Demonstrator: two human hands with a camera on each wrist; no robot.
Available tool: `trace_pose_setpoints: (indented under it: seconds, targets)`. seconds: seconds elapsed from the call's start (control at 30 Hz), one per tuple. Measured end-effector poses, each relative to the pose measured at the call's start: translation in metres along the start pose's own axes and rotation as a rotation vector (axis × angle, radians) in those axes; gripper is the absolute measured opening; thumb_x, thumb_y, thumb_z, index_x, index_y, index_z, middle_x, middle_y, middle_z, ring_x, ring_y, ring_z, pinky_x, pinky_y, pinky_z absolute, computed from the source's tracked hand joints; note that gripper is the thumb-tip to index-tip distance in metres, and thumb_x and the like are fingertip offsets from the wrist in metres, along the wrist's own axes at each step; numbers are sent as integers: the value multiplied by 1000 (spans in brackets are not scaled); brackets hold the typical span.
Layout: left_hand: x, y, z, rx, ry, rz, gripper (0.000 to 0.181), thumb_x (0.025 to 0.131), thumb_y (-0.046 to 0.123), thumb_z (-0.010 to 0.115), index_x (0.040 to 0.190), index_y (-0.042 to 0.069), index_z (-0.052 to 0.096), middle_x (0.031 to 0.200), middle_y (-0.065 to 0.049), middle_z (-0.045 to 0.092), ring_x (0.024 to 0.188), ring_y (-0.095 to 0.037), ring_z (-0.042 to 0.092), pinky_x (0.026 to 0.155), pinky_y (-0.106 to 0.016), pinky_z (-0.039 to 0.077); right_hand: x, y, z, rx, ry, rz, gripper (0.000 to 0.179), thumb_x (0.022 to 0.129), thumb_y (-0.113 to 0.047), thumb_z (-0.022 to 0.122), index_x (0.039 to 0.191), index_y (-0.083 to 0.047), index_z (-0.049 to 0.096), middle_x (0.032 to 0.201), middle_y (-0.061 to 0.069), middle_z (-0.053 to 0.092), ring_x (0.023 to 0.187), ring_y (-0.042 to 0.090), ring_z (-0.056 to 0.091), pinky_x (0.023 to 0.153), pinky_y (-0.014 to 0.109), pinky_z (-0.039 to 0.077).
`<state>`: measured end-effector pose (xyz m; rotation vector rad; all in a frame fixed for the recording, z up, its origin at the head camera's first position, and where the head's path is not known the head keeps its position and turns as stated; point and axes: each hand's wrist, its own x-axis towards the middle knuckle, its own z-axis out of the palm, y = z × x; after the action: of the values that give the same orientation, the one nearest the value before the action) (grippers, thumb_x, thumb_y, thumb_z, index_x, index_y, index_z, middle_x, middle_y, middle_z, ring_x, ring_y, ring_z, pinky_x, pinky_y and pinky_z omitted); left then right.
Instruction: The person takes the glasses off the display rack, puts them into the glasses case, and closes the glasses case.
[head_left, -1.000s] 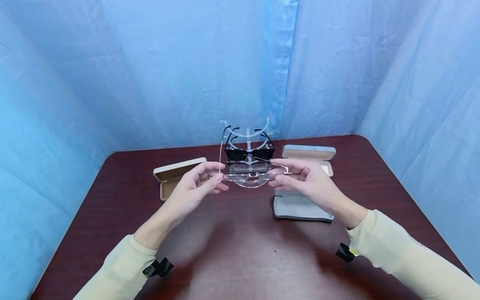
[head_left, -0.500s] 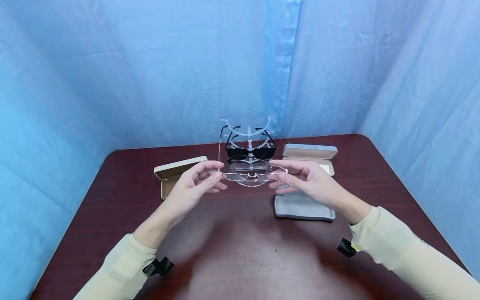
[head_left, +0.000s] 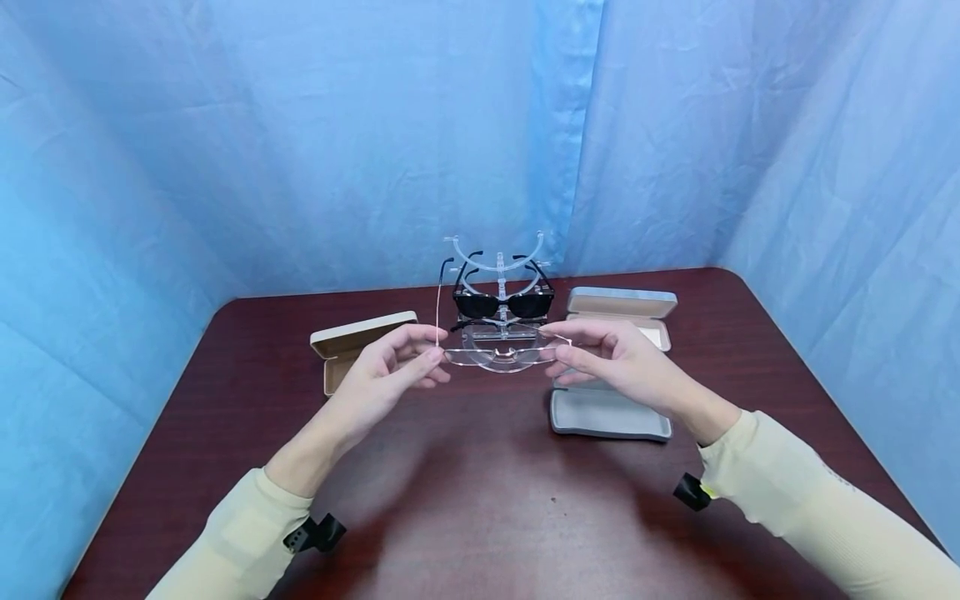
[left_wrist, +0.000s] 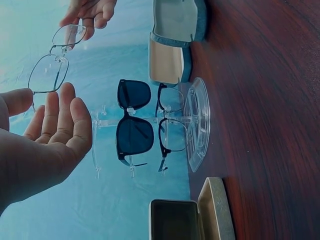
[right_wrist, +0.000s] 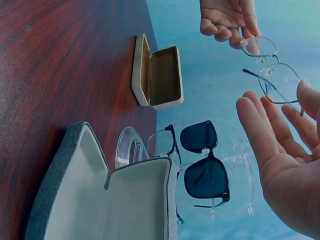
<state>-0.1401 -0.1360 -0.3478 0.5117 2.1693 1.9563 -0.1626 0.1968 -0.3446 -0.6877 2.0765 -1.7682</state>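
Note:
A pair of thin metal-framed eyeglasses [head_left: 504,355] with clear lenses is held up by both hands in front of the display stand. My left hand [head_left: 390,365] pinches its left end near the hinge, thumb in front. At the other end, my right hand [head_left: 624,360] pinches the frame the same way. The left temple points away, toward the curtain. Behind the eyeglasses is a clear plastic stand [left_wrist: 201,125], which bears black sunglasses [head_left: 480,307]. Below these on the stand sits a dark-rimmed pair of glasses [left_wrist: 174,139].
An open beige glasses case [head_left: 363,335] lies left of the stand. To the right are an open case with a pale blue lid [head_left: 622,301] and, nearer, an open grey case [head_left: 609,414], partly behind my right hand. Blue curtains [head_left: 337,150] surround the dark red table [head_left: 480,517].
Both hands keep their grip and barely move. The eyeglasses tilt slightly, and the tip of their left temple sinks a little in the head view.

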Motion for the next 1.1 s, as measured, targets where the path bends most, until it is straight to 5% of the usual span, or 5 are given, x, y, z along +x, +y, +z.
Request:
trace_pose_setpoints:
  seconds: [0.5, 0.8, 1.1]
  targets:
    - [-4, -2, -3, 4, 10, -53, 33, 101, 15, 65, 129, -1, 60, 118, -24, 65, 96, -28, 69, 86, -34, 58, 0, 7, 0, -17, -66, 48, 39, 105, -14, 59, 140, 2, 56, 120, 25, 66, 96, 34, 71, 88, 47, 59]
    - [-6, -5, -6, 21, 5, -60, 32, 99, 19, 68, 125, 2, 62, 110, -17, 67, 91, -25, 69, 83, -34, 59, -2, 7, 1, 21, -90, 42, 36, 106, -12, 56, 138, 4, 57, 120, 30, 63, 94, 31, 71, 88, 47, 59]
    - [-8, -10, -7, -36, 0, -41, 45, 99, 14, 68, 140, 6, 53, 107, -18, 65, 90, -26, 70, 83, -33, 59, -2, 5, 3, 32, -104, 67, 37, 106, -15, 57, 139, 1, 57, 116, 23, 65, 93, 31, 71, 87, 47, 59]
